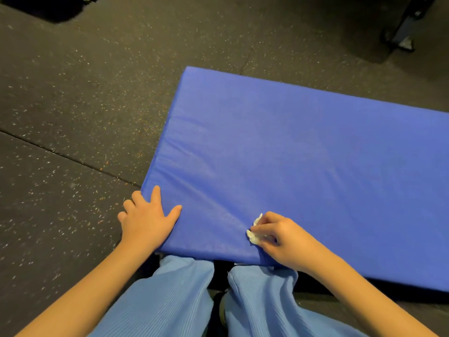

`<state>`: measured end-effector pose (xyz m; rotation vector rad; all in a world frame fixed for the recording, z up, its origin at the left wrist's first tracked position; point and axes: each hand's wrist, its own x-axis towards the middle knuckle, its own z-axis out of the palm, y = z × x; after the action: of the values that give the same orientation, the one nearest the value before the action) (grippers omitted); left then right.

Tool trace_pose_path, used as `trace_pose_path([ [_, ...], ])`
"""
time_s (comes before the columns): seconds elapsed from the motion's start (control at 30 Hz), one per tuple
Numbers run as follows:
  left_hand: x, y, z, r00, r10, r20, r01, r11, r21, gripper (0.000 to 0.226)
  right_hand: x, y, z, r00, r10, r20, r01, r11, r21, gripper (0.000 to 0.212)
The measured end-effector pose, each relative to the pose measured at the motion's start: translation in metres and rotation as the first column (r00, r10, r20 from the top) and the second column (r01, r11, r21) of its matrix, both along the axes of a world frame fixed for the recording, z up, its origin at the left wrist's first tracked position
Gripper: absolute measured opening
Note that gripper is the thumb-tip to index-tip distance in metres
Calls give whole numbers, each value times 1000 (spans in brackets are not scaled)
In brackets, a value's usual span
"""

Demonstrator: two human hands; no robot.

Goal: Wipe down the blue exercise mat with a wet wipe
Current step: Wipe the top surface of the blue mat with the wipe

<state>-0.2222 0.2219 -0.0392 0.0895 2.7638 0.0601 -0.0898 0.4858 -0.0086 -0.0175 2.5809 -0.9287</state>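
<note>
The blue exercise mat lies flat on the dark speckled floor. Its near left corner sits right in front of the person's knees, which are in pale blue trousers, and the rest runs off toward the right edge of the view.

The left hand rests palm down on that near left corner. Its thumb and forefinger are spread on the blue cover and its outer fingers reach past the mat's left edge. Its grip is wide and clasps nothing. It looks like a bracing hand, put there to pin the light mat to the floor and keep the cover from sliding under the rubbing.

The right hand has its grip closed on the wet wipe, a small white wad pinched under the fingertips. The wipe is pressed to the mat close to the near edge, to the right of the bracing hand. Bunching it probably gives the fingers something firm to push on. Creases in the cover fan out from the wad, which suggests real downward pressure.

Since the wipe is at the near edge, most of the surface toward the far edge and the right probably remains to be done.

A dark equipment frame stands on the floor well beyond the mat's far edge.
</note>
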Motion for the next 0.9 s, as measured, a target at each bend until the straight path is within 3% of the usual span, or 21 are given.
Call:
trace_pose_path([
  [0.17, -4, 6, -15, 1000, -1, 2, 1, 998, 57, 67, -8, 2, -18, 992, -79, -102, 81, 997, 13, 10],
  [0.27, -3, 4, -28, 978, -202, -57, 208, 972, 110, 70, -25, 9, -32, 926, -335, -177, 349, 936, 56, 9],
  [0.33, -7, 9, -28, 932, -361, -36, 362, 918, 162, 88, -32, 0, -38, 876, -419, -237, 435, 900, 15, 16],
  [0.4, -9, 18, -27, 916, -400, 21, 393, 906, 156, 97, -27, -14, -38, 889, -382, -253, 380, 923, -61, 22],
  [0.5, -6, 27, -30, 915, -403, -27, 403, 905, 136, 95, -17, -17, -32, 936, -272, -221, 255, 961, -102, 26],
  [0.6, -3, 24, -33, 863, -493, -111, 505, 847, 168, 79, -35, 2, -36, 929, -289, -229, 282, 957, -65, 26],
  [0.67, -5, 22, -32, 840, -531, -115, 543, 825, 158, 74, -59, 13, -47, 884, -354, -304, 374, 927, 8, 25],
  [0.77, -5, 23, -30, 831, -546, -108, 557, 819, 138, 71, -84, 14, -55, 838, -473, -274, 507, 859, 67, 31],
  [0.9, -11, 26, -26, 840, -538, -71, 542, 822, 175, 69, -63, -4, -48, 916, -337, -217, 357, 932, 60, 30],
])
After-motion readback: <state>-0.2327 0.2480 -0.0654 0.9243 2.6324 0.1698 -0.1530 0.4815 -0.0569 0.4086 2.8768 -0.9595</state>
